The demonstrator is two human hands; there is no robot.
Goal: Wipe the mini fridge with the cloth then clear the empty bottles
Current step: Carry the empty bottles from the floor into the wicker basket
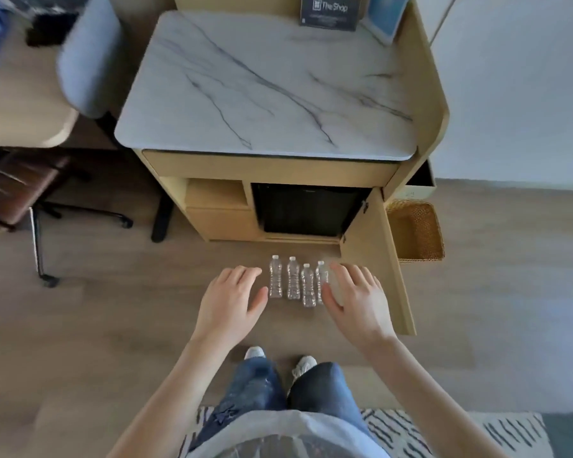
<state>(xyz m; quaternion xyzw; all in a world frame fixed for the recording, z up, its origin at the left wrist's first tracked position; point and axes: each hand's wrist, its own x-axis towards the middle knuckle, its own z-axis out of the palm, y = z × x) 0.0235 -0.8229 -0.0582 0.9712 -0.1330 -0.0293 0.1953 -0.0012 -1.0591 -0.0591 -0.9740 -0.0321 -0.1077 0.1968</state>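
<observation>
Both hands (295, 302) empty, flanking bottles (298, 280)

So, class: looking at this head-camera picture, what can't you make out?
- Mini fridge: dark and shadowed in the cabinet; whether it is wiped clean can't be told.
- Rightmost bottle: partly covered by the right hand.
- Sign: top cut by the frame's edge, small print blurred.
- Cloth: nowhere in view.
- Left hand: open, empty.

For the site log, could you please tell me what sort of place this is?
Probably a hotel room: a black mini fridge built into a pale wood cabinet, a dark "The Shop" card on its white marble-look top.
</observation>
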